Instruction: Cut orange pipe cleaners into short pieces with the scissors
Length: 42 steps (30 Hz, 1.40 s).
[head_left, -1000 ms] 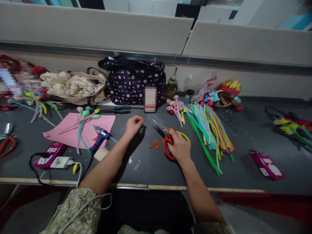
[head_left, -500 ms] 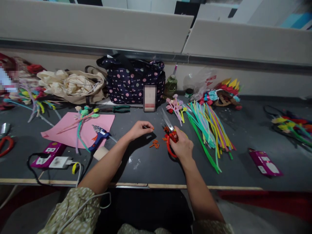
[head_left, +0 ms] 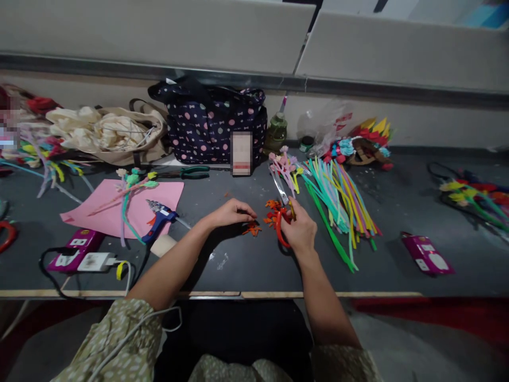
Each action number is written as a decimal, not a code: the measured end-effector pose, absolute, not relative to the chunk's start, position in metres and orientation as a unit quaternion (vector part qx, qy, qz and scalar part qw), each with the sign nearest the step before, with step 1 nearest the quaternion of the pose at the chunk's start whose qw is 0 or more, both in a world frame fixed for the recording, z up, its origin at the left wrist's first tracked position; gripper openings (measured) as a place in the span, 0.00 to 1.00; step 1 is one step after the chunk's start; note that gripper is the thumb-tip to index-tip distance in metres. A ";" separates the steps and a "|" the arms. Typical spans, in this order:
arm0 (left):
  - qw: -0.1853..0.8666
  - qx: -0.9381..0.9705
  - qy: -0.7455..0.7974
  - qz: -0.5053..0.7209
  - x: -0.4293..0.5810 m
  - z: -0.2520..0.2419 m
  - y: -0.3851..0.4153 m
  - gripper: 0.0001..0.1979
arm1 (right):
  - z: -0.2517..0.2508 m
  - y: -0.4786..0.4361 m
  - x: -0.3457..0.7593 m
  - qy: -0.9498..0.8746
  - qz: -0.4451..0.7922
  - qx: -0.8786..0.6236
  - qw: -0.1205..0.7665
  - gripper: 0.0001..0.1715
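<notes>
My right hand point(head_left: 300, 229) is wrapped round a pair of scissors point(head_left: 283, 228) with red handles, their metal blades pointing away from me over the table. Beside the handles lies a heap of orange fuzzy pieces point(head_left: 272, 206). My left hand point(head_left: 234, 213) hovers low with its fingers pressed together, fingertips just above a smaller pile of short orange pieces point(head_left: 252, 229). What those fingertips hold, if anything, is too small to make out. Right of the scissors lies a bundle of colourful pipe cleaners point(head_left: 338, 201); small pipe-cleaner flowers point(head_left: 285, 164) lie behind the blades.
On the left, a blue glue gun point(head_left: 161, 220) rests partly on a pink sheet point(head_left: 99, 204), near a purple power strip point(head_left: 77, 249) with cables. A dark patterned bag point(head_left: 217, 127) and a green bottle point(head_left: 277, 131) stand at the back. Another purple box point(head_left: 425, 253) lies right.
My left hand has moved right and down to the small orange pile; an orange bit showed at its fingertips before. My right hand still holds the scissors, turned slightly. The view has shifted a little.
</notes>
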<state>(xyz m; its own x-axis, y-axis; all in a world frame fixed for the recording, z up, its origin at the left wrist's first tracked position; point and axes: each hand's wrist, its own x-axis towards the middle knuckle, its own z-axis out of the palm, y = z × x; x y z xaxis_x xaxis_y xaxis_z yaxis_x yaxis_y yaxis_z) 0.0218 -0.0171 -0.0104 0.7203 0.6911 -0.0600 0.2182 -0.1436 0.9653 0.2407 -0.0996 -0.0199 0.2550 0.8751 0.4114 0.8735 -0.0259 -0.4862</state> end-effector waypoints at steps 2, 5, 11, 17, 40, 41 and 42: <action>0.567 0.728 0.326 0.207 0.023 -0.010 -0.017 0.11 | -0.019 -0.100 0.241 -0.605 0.000 -0.717 0.346 0.31; 0.526 0.755 0.324 0.219 0.025 -0.011 -0.016 0.10 | -0.018 -0.099 0.243 -0.594 0.005 -0.719 0.360 0.31; 0.413 0.847 0.275 0.192 0.026 -0.018 -0.018 0.17 | -0.020 -0.098 0.248 -0.587 0.017 -0.719 0.373 0.31; 0.459 0.843 0.246 0.131 0.027 -0.015 -0.025 0.16 | -0.021 -0.097 0.248 -0.585 0.021 -0.718 0.377 0.32; 0.193 0.934 0.247 0.172 0.063 -0.031 -0.034 0.11 | -0.020 -0.098 0.247 -0.591 0.016 -0.711 0.379 0.31; 0.187 0.934 0.253 0.170 0.063 -0.032 -0.034 0.10 | -0.020 -0.098 0.247 -0.592 0.017 -0.711 0.379 0.31; 0.181 0.934 0.259 0.168 0.063 -0.033 -0.034 0.10 | -0.020 -0.098 0.247 -0.593 0.018 -0.711 0.379 0.31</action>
